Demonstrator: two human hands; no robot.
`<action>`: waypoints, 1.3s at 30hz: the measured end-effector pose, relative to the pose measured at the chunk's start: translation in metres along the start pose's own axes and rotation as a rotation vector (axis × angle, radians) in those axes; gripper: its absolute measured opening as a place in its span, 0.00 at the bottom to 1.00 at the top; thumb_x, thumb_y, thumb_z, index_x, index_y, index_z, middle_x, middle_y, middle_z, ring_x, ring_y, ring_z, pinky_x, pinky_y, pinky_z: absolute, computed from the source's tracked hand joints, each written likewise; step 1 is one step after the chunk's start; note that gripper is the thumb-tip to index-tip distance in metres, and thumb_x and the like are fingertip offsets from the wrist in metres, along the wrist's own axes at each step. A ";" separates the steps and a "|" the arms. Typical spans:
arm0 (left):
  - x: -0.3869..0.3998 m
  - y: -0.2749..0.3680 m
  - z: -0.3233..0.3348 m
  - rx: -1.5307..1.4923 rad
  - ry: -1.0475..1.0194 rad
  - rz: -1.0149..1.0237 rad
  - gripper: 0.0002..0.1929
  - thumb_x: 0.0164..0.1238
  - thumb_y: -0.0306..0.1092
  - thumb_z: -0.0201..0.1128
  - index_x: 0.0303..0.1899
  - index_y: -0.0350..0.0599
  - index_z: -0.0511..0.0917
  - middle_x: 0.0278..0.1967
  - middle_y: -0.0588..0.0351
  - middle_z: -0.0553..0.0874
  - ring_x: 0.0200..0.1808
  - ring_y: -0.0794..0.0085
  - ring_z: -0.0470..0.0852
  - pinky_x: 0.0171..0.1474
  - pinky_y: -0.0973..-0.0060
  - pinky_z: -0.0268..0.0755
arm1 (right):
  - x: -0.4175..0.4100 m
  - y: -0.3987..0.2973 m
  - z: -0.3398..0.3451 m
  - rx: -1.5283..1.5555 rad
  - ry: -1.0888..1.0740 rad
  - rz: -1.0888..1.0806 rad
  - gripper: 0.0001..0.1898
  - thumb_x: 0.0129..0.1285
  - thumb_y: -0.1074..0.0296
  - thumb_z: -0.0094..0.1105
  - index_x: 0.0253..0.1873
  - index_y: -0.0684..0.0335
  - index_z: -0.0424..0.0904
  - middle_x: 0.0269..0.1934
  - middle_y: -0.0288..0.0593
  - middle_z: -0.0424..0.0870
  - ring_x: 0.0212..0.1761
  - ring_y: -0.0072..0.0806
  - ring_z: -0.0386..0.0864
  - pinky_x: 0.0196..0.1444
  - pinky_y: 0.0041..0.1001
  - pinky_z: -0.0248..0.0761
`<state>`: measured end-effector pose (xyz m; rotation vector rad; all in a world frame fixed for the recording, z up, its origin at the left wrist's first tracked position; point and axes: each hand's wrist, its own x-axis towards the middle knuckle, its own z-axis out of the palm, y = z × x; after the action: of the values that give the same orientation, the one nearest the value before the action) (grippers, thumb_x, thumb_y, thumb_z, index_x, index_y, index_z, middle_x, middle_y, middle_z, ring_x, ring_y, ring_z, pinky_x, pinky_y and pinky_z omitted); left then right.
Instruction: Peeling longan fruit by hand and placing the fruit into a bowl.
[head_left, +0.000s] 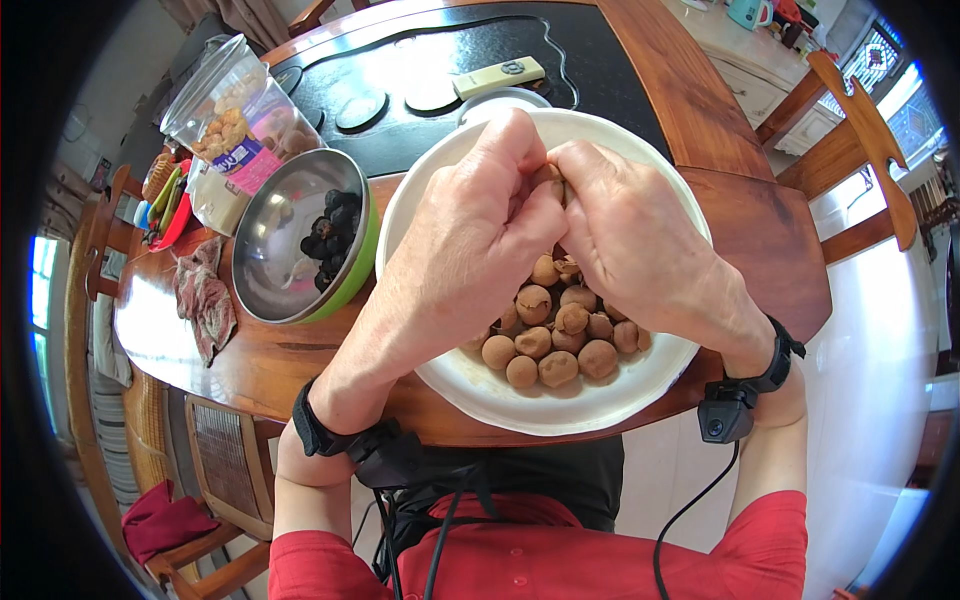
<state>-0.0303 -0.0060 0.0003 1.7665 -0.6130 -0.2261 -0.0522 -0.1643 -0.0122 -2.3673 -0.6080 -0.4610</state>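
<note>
My left hand (480, 225) and my right hand (626, 225) meet above a wide white basin (517, 416). Pinched between their fingertips is a brown dried longan (551, 177), mostly hidden by the fingers. Below them, several brown dried longans (559, 367) lie in the basin, some with cracked or broken shells. To the left, a green-sided bowl with a steel inside (274, 247) leans at a tilt. Dark, wrinkled longan flesh (334, 232) sits in a clump on its right side.
Behind the bowl stands a clear plastic jar (251, 124) with brown longans inside and a printed label. A crumpled cloth (204, 292) lies at the left. A remote control (499, 77) rests beyond the basin on the black tabletop panel (615, 90). Wooden chairs (862, 142) flank the table.
</note>
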 end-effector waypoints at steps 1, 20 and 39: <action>-0.001 0.000 0.001 0.002 0.001 -0.001 0.03 0.69 0.23 0.45 0.41 0.39 0.67 0.26 0.61 0.76 0.18 0.90 0.67 0.18 0.89 0.59 | 0.001 0.002 0.000 -0.008 0.019 -0.015 0.09 0.61 0.77 0.46 0.46 0.69 0.70 0.36 0.59 0.77 0.39 0.55 0.76 0.42 0.43 0.70; 0.010 -0.003 -0.011 -0.471 0.026 -0.129 0.13 0.75 0.30 0.42 0.50 0.35 0.72 0.32 0.53 0.79 0.22 0.81 0.76 0.24 0.83 0.71 | 0.005 0.002 -0.008 0.094 -0.036 0.168 0.12 0.61 0.77 0.42 0.47 0.71 0.72 0.35 0.53 0.77 0.35 0.42 0.78 0.42 0.34 0.73; 0.008 -0.004 -0.008 -0.292 0.046 -0.053 0.09 0.72 0.32 0.51 0.40 0.33 0.70 0.26 0.56 0.79 0.19 0.83 0.74 0.20 0.85 0.68 | 0.006 0.005 -0.002 0.301 0.116 -0.017 0.11 0.72 0.65 0.50 0.50 0.67 0.74 0.33 0.42 0.80 0.36 0.29 0.79 0.40 0.25 0.72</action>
<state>-0.0185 -0.0026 -0.0002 1.5024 -0.4746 -0.2957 -0.0450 -0.1673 -0.0107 -2.0376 -0.5993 -0.4753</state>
